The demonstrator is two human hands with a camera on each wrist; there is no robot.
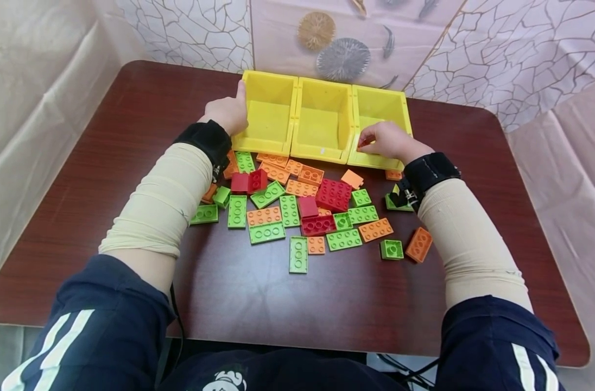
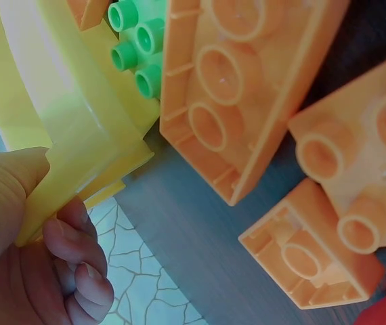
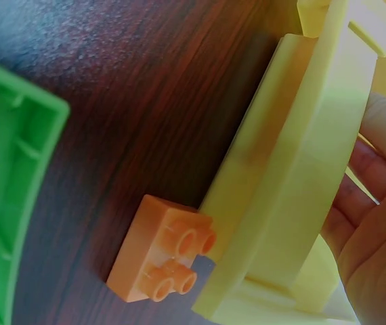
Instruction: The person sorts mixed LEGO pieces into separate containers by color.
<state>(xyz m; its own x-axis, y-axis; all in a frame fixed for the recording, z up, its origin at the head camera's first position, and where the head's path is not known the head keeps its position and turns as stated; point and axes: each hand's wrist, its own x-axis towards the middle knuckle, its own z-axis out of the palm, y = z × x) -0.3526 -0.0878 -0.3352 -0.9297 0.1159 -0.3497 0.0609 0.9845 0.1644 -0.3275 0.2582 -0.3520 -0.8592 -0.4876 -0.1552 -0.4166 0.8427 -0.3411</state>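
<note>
"Three compartments made up the yellow tray [image 1: 263, 144]; where did it stand?"

"Along the far edge of the desk [image 1: 258, 304], about midway between its two far corners, with the loose bricks [image 1: 263, 216] spread in front of it toward the near edge."

"And the left hand [image 1: 227, 113]?"

"It grasped the tray's left end wall, thumb on one side, bent fingers on the other."

"What about the right hand [image 1: 390, 140]?"

"It reached into the compartment nearest the desk's right edge. Its fingers were bent, and a small red patch [image 1: 362, 145] showed by the fingertips in the head view, but I couldn't tell whether they gripped anything; the tray's wall hid part of them from the wrist camera."

"Which bricks stood out?"

"A long green brick [image 1: 298, 254] lay closest to the near edge, an orange brick [image 1: 418, 245] closest to the right edge. A big red brick [image 1: 334, 195] sat amid the spread, studs up. A small orange brick [image 3: 159, 250] lay just beside the tray's front wall, near the right hand."
</note>
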